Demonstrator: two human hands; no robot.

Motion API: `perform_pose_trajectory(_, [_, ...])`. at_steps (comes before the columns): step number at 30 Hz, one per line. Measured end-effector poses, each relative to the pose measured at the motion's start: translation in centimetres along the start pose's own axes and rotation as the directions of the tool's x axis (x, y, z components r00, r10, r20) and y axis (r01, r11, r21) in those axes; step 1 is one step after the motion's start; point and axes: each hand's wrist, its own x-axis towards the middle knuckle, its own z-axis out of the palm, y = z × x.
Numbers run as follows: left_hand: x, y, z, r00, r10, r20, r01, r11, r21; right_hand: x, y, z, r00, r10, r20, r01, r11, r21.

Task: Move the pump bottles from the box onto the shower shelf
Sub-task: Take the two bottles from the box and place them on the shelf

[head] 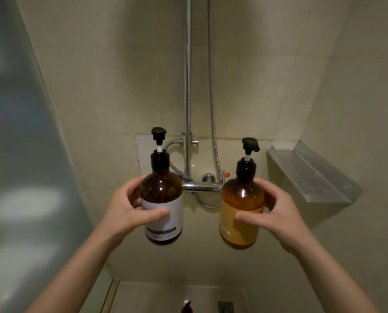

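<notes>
My left hand (129,211) grips a dark brown pump bottle (162,190) with a white label and a black pump, held upright in front of the shower wall. My right hand (276,213) grips an amber pump bottle (242,204) with an orange label and a black pump, also upright. Both bottles hang in the air at about the height of the tap. The metal shower shelf (310,175) is fixed to the right wall, to the right of the amber bottle and slightly higher. The top of another pump bottle (186,307) shows at the bottom edge. The box is out of view.
A chrome mixer tap (202,185) with a riser pipe (186,86) and a shower hose (212,98) sits on the tiled wall right behind the bottles. A frosted glass panel (23,166) closes off the left side. A floor drain (225,307) lies below.
</notes>
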Motion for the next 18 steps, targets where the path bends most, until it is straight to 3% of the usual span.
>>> perform_pose_trajectory(18, [7.4, 2.5, 4.8, 0.962, 0.088, 0.260, -0.067, 0.994, -0.090, -1.1, -2.8, -1.9, 0.972, 0.015, -0.236, -0.025, 0.999, -0.039])
